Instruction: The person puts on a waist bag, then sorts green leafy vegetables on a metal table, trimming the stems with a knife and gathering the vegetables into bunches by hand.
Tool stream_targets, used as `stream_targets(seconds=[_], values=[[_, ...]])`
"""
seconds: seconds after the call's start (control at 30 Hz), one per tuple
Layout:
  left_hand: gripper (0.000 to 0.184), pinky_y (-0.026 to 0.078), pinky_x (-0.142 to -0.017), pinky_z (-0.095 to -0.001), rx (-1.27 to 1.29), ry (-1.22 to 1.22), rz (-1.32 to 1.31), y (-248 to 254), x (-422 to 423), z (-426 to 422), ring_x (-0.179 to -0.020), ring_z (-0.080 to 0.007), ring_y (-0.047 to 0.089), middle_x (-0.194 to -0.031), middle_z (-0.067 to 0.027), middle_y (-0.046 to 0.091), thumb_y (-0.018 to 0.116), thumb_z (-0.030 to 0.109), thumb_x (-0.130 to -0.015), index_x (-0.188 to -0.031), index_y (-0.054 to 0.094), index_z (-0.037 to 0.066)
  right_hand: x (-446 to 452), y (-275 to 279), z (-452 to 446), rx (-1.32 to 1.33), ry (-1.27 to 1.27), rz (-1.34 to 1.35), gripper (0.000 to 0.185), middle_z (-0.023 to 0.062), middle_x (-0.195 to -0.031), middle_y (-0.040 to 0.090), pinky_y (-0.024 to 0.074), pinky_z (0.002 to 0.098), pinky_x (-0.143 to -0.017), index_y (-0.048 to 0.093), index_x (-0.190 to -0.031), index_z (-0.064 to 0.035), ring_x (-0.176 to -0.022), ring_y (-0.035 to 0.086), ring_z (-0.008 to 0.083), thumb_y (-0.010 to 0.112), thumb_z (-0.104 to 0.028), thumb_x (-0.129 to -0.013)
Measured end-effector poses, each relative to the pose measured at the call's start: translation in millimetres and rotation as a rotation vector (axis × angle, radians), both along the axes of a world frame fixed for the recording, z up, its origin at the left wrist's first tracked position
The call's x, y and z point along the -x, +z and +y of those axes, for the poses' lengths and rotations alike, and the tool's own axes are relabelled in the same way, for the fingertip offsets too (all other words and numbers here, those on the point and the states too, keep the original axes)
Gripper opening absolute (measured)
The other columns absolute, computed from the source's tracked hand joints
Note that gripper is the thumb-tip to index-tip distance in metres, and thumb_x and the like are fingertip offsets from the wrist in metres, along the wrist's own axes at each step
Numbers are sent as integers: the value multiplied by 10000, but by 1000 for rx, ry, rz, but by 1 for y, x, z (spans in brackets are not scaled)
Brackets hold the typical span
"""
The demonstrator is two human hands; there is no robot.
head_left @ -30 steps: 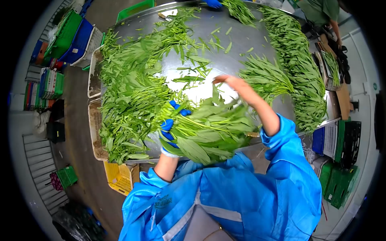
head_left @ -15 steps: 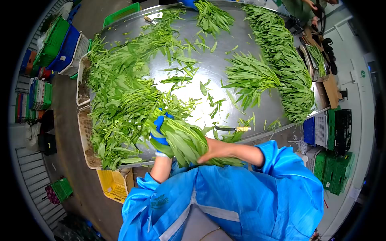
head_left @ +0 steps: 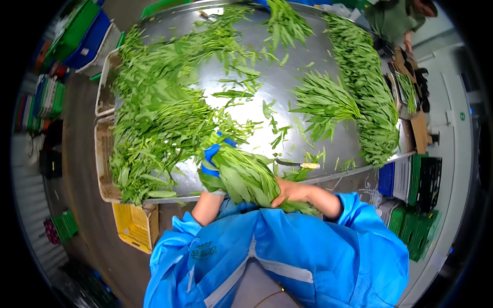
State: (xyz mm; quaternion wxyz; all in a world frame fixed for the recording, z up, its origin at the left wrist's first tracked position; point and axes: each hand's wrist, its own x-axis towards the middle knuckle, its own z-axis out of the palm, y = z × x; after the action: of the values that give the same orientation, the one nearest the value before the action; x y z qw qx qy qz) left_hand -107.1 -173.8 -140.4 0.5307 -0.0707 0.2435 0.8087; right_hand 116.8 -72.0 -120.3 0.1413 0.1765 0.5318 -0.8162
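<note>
My left hand [head_left: 209, 160], in a blue glove, is closed around the stem end of a bunch of leafy greens [head_left: 244, 177], which look like water spinach. My bare right hand [head_left: 288, 192] curls round the leafy end, its fingertips partly hidden by leaves. The bunch lies slanted between both hands, just in front of my blue smock. Right of it, a knife [head_left: 299, 164] with a pale handle rests on the metal table [head_left: 336, 146]. A big loose pile of the same greens [head_left: 154, 110] spreads beyond my left hand.
One separate bunch [head_left: 328, 100] lies at centre right, beside a long row of stacked bunches [head_left: 364, 87]. Another bunch [head_left: 287, 25] is at the far edge. White crates [head_left: 105, 159] and a yellow crate [head_left: 134, 223] stand left. A person [head_left: 395, 20] is at upper right.
My head view has shifted slightly. Both hands keep their hold on the bunch, with little movement between them. The person at upper right shows more of their body.
</note>
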Motion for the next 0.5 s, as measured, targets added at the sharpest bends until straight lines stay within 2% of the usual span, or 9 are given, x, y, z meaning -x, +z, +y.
stream_targets(seconds=[0.07, 0.13, 0.23, 0.27, 0.3, 0.37, 0.4, 0.43, 0.5], values=[[447, 500, -907, -396, -10, 2, -15, 5, 6, 4, -975, -272, 615, -1025, -125, 640, 602, 195, -794, -1225, 555, 84, 5, 0, -13, -158, 8, -100, 1067, 131, -1491, 356, 264, 353, -1134, 202, -1503, -48, -1358, 337, 238, 854, -192, -670], [580, 461, -1001, -436, -166, -89, 73, 7, 19, 1, -1136, -299, 574, -1258, -145, 586, 627, 275, -848, -1370, 473, 74, 11, 11, -9, -417, -65, -176, 983, 152, -1357, 507, 353, 350, -1075, 298, -1457, -18, -1252, 473, 227, 846, -168, -655], [674, 373, -1094, -511, -428, -374, -173, -63, 53, -24, -1291, -315, 469, -1431, -114, 469, 647, 430, -882, -1437, 407, 133, 19, 20, 18, -750, -109, -149, 921, 184, -1223, 599, 430, 350, -999, 361, -1414, -1, -1142, 569, 238, 847, -170, -650], [710, 320, -1120, -534, -127, -272, 81, -77, 59, -25, -1321, -337, 433, -1456, -122, 439, 573, 517, -900, -1466, 366, 143, 19, 10, 29, -807, -132, -71, 897, 199, -1163, 628, 462, 360, -959, 378, -1400, -2, -1091, 605, 258, 843, -178, -654], [703, 320, -1111, -559, -257, -273, -36, -111, 62, -33, -1325, -343, 424, -1474, -123, 412, 538, 525, -914, -1480, 337, 159, 18, -1, 39, -860, -163, 6, 874, 214, -1103, 657, 495, 369, -920, 394, -1387, -3, -1040, 641, 279, 840, -186, -657], [706, 324, -1075, -630, -184, -317, 6, -130, 58, -42, -1335, -370, 401, -1517, -102, 343, 437, 568, -932, -1509, 266, 198, 21, -32, 57, -1151, 64, -375, 853, 230, -1015, 670, 523, 404, -842, 411, -1372, -21, -943, 656, 343, 832, -205, -654], [677, 361, -1040, -629, 65, -376, -71, -166, 56, -44, -1322, -366, 415, -1518, -72, 343, 440, 550, -945, -1514, 256, 234, 16, -51, 64, -1287, 179, -573, 843, 237, -972, 677, 537, 421, -804, 419, -1365, -30, -895, 664, 375, 828, -214, -652], [665, 379, -1033, -601, 76, -419, -63, -171, 53, -47, -1316, -354, 425, -1510, -58, 357, 461, 526, -951, -1516, 251, 246, 3, -74, 74, -1574, 218, -378, 854, 237, -856, 674, 534, 478, -712, 431, -1355, -57, -768, 641, 438, 827, -223, -617], [634, 455, -982, -503, 90, -461, 17, -181, 51, -47, -1260, -260, 480, -1480, -44, 398, 505, 488, -965, -1509, 241, 297, -1, -59, 81, -1390, 112, -300, 798, 232, -839, 669, 525, 485, -679, 429, -1365, -72, -745, 642, 427, 775, -168, -651]])
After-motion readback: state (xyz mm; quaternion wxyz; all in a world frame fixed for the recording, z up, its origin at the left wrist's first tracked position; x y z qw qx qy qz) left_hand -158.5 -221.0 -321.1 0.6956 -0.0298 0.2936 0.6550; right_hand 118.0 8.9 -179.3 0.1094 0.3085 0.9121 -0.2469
